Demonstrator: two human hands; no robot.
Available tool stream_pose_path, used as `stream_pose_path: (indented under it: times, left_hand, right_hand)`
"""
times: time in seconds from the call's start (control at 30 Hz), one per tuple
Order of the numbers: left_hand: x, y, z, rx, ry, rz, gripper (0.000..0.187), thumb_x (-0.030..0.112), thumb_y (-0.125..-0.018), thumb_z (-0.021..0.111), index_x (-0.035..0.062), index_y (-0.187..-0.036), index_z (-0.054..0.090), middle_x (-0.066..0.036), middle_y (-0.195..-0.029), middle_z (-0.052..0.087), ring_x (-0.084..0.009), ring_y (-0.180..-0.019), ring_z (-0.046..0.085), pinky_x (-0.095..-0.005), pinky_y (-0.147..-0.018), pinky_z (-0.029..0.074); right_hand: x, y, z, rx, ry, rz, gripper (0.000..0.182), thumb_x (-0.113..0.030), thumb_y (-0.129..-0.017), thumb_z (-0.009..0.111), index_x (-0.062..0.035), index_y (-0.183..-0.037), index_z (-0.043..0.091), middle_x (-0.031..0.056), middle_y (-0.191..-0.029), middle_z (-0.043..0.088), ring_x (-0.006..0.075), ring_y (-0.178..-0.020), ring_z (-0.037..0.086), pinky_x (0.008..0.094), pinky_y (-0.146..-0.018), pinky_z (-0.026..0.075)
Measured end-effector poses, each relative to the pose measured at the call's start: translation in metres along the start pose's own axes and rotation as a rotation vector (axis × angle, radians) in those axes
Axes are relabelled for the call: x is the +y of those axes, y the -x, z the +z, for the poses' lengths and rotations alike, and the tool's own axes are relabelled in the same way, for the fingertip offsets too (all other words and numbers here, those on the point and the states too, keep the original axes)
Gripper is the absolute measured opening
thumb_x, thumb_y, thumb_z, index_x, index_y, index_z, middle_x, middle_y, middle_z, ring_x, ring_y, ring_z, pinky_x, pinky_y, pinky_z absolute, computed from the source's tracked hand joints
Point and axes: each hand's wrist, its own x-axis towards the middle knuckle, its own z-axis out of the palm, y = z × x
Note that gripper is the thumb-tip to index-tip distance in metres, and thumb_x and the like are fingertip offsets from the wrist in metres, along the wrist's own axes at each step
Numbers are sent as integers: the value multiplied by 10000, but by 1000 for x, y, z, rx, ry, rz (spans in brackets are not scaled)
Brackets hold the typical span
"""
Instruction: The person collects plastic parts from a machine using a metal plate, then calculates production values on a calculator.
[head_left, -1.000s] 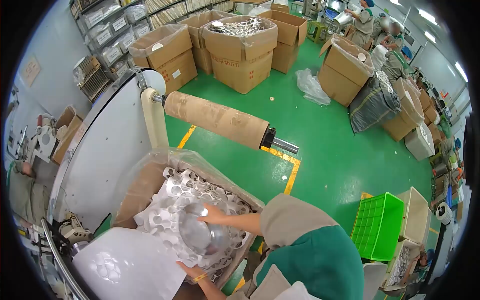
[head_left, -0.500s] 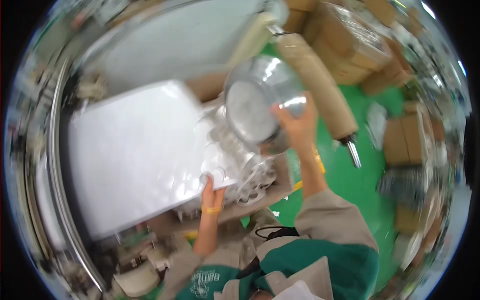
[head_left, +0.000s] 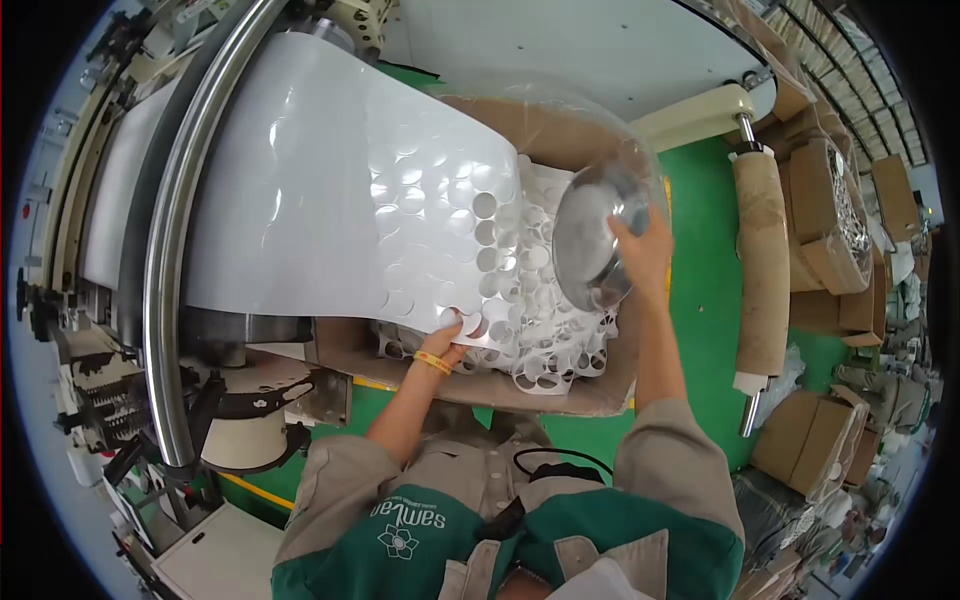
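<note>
My right hand (head_left: 642, 252) grips the rim of a shiny metal bowl (head_left: 588, 243), held tilted above a plastic-lined cardboard box (head_left: 560, 395). The box holds white punched sheet scrap (head_left: 545, 330) full of round holes. My left hand (head_left: 447, 338) pinches the lower edge of a wide white sheet (head_left: 330, 190) that runs off the machine into the box. Round punched marks cover the sheet's near end.
A steel roller bar (head_left: 170, 250) and machine parts (head_left: 110, 400) lie to the left. A brown cardboard core on a shaft (head_left: 762, 262) sticks out at right over the green floor (head_left: 700, 300). Cardboard boxes (head_left: 830, 200) stand further right.
The view has swung over the machine. My right hand lifted the bowl out of the scrap and now holds it tilted above the box. My left hand stays on the sheet's edge.
</note>
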Motion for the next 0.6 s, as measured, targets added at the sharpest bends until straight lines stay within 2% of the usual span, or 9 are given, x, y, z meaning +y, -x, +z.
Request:
stream_pose_path:
  times: [0.03, 0.13, 0.2, 0.27, 0.33, 0.4, 0.43, 0.5, 0.6]
  left_hand:
    - [-2, -5, -3, -40, 7, -30, 301, -13, -847, 439, -35, -1144, 399, -143, -1044, 515, -238, -924, 558, -315, -797, 500]
    - [-2, -9, -10, -201, 0, -181, 262, -13, -846, 438, -77, -1101, 426, -138, -1017, 530, -172, -790, 556, -273, -714, 502]
    - [-2, -14, -14, -146, 13, -231, 258, -28, -838, 430, -94, -1087, 426, -117, -946, 525, -148, -736, 528, -248, -648, 476]
    - [0, -10, -19, -85, 28, -281, 254, -43, -830, 422, -111, -1074, 427, -96, -876, 521, -124, -682, 501, -224, -582, 449]
    - [7, 3, -8, 167, 152, -182, 248, -76, -798, 409, -12, -1035, 442, -107, -838, 480, -149, -651, 482, -231, -495, 413]
    - [4, 4, -23, 306, 49, -37, 264, -93, -778, 406, 46, -998, 446, -125, -856, 466, -169, -641, 478, -240, -457, 398]
    - [6, -10, -41, 317, 58, -147, 318, -116, -749, 406, 102, -979, 428, -145, -893, 454, -189, -629, 478, -248, -414, 362]
    - [2, -9, -39, 285, 12, -150, 355, -132, -731, 402, 107, -995, 412, -151, -886, 451, -187, -605, 465, -249, -415, 353]
    - [-4, -9, -30, 297, 32, -164, 380, -124, -739, 363, 108, -1039, 397, -138, -843, 451, -171, -568, 433, -253, -426, 349]
  right_hand:
    - [-22, -10, -5, 46, -40, -32, 467, -113, -668, 695, 36, -1068, 505, 113, -945, 592, 182, -773, 563, 291, -713, 441]
    - [-34, -37, 17, 181, -646, 169, 507, -230, -659, 702, 34, -1038, 494, 214, -951, 561, 317, -840, 553, 346, -761, 426]
    - [11, -49, 68, 209, -746, 314, 544, -277, -657, 709, 54, -1029, 490, 226, -1007, 543, 337, -915, 538, 351, -795, 413]
    - [106, -40, 126, 102, -209, 312, 575, -288, -640, 711, 46, -1047, 480, 250, -1026, 532, 362, -981, 514, 373, -826, 403]
    - [92, -14, 102, -212, 285, 372, 592, -275, -629, 705, 37, -1074, 469, 251, -1081, 512, 369, -1044, 480, 389, -861, 388]
    - [76, -4, 73, -312, 354, 257, 592, -252, -628, 697, 29, -1093, 459, 236, -1078, 520, 368, -1037, 485, 394, -862, 389]
    - [68, -5, 58, -361, 393, 204, 593, -241, -628, 693, 25, -1102, 455, 228, -1077, 524, 367, -1034, 487, 396, -863, 390]
    - [45, -20, 29, -236, 292, 171, 546, -218, -632, 696, 10, -1071, 466, 171, -991, 571, 319, -927, 550, 382, -814, 422]
    - [-4, -44, 7, 71, -361, 133, 462, -178, -646, 704, 24, -1004, 492, 123, -881, 587, 224, -778, 567, 322, -704, 449]
